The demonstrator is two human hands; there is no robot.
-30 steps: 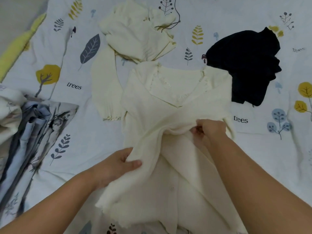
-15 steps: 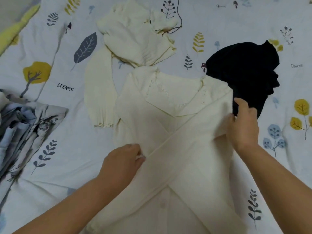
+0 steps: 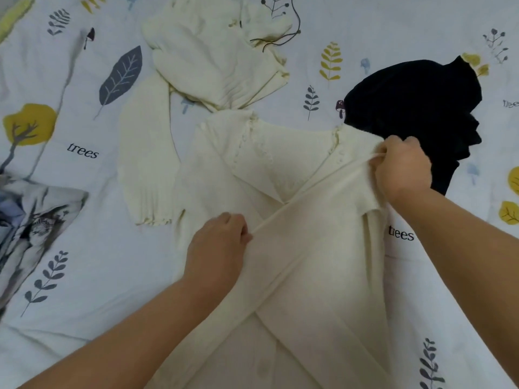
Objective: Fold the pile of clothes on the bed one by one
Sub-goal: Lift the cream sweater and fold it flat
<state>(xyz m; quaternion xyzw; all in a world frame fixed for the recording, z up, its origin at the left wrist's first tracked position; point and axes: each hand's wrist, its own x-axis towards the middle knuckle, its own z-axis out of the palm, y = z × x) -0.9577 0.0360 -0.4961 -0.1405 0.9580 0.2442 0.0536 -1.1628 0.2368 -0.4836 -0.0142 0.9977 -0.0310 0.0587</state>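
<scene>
Leaf-printed bedsheet (image 3: 84, 248) carries a cream knit cardigan (image 3: 224, 175). Left hand (image 3: 216, 248) and right hand (image 3: 401, 169), fingers clamped, have just drawn its sleeve across the front; folding continues.

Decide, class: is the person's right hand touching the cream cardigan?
Touching. The head view shows the right hand with its fingers curled round a pinched fold at the shoulder of the cream cardigan.

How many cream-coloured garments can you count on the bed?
2. One cream cardigan lies spread in the middle, gripped by the left hand and right hand. A second cream garment lies crumpled at the top. Others may be hidden underneath.
</scene>
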